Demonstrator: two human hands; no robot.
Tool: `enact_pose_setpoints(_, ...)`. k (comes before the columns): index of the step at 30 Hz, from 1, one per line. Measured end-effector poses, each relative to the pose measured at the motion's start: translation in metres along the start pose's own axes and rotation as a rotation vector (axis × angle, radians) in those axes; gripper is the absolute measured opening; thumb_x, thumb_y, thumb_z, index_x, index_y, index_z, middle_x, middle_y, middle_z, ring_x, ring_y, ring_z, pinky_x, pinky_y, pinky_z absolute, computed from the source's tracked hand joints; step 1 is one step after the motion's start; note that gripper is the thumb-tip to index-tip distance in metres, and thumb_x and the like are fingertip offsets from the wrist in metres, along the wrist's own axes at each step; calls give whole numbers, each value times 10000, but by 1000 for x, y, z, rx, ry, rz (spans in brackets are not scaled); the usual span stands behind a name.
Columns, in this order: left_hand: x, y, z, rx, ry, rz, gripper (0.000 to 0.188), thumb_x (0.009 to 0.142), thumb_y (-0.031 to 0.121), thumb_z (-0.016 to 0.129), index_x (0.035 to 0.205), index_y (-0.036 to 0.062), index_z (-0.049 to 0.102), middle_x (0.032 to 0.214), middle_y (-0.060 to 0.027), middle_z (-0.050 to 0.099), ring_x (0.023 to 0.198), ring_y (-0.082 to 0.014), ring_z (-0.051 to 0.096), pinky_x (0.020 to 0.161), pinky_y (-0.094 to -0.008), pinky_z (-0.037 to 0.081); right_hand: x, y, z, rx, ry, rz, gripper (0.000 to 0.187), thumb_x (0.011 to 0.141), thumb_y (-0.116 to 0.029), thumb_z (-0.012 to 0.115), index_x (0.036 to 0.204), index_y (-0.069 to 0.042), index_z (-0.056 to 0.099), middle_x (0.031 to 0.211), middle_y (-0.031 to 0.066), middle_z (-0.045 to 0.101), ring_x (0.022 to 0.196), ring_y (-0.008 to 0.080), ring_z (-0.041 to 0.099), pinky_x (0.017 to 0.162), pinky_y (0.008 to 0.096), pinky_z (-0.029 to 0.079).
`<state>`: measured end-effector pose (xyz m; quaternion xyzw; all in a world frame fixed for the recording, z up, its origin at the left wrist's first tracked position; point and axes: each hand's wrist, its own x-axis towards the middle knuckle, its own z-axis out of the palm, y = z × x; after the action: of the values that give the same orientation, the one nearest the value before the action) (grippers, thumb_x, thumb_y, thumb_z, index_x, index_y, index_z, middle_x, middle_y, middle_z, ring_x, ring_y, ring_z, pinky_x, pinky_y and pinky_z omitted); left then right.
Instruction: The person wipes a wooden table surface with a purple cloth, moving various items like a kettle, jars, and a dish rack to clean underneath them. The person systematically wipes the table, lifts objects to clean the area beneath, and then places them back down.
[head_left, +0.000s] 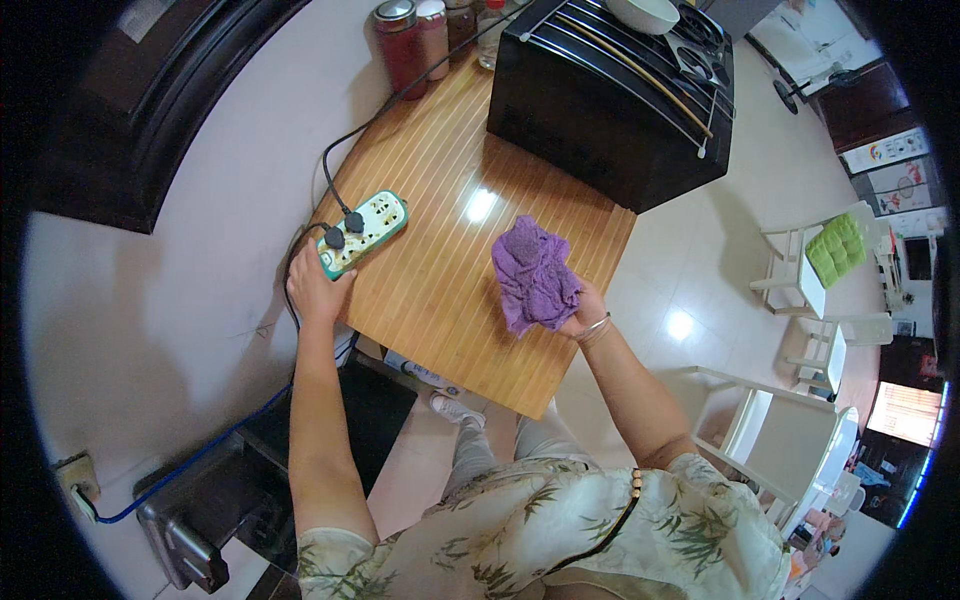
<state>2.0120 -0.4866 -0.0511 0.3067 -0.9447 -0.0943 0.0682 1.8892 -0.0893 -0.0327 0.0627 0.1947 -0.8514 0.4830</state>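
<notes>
My left hand (318,286) grips the near end of a white power strip (368,232) with a green edge, at the left side of the wooden tabletop (430,300). Two black plugs (343,229) sit in the strip's sockets. In my right hand (590,311) is a crumpled purple cloth (533,270), above the right part of the tabletop. The cloth covers most of my right fingers. A bracelet circles that wrist.
A black oven (600,110) stands at the tabletop's far right, with a rack, chopsticks and a white bowl (645,14) on top. Jars (403,50) line the back. Black cords (328,150) run along the wall. White chairs (800,270) stand to the right.
</notes>
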Motion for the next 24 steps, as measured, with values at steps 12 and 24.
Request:
enact_pose_setpoints(12,4,-6,5,-121,-6,49,936,639,366,839,1389,60,370,1347,-170,452,1291,-358,373,1058,-496,296,1,34,-43,-2530,345,-250,680,924,-392,511,1510,-185,234,1550,178,200,1372,438,256,1122,611,114)
enact_pose_setpoints(24,-7,0,-6,-292,50,60,849,634,361,832,1324,61,440,1296,-154,480,1233,-347,404,1045,-482,292,216,14,-20,-2495,25,-593,583,896,-320,568,1440,-247,372,1518,129,309,1361,387,319,1114,571,214)
